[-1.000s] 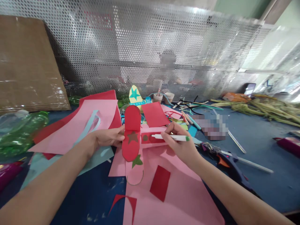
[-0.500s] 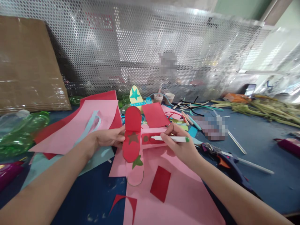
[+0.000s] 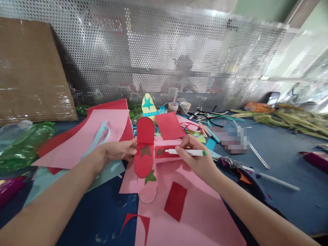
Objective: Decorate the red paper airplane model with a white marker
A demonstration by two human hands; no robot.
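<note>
My right hand (image 3: pixel 196 160) pinches a white marker (image 3: pixel 189 152) with a green end, its tip over a dark round spot on a red paper strip (image 3: pixel 167 152). My left hand (image 3: pixel 121 150) grips the left edge of a long red paper cutout (image 3: pixel 144 160) with rounded ends, a crease across it and a dark star on it. Below the cutout, a green star (image 3: pixel 150 176) shows on pink paper, above a curved drawn line. A large pink sheet (image 3: pixel 200 208) lies under the work, with a small red paper piece (image 3: pixel 175 201) on it.
A glue gun (image 3: pixel 252 179) and clear glue sticks (image 3: pixel 279 181) lie at right. Pink and red sheets (image 3: pixel 112 119), a green plastic bottle (image 3: pixel 30 143) and cardboard (image 3: pixel 28 71) are at left. Small cups (image 3: pixel 185 107) stand before a perforated silvery panel (image 3: pixel 153 44).
</note>
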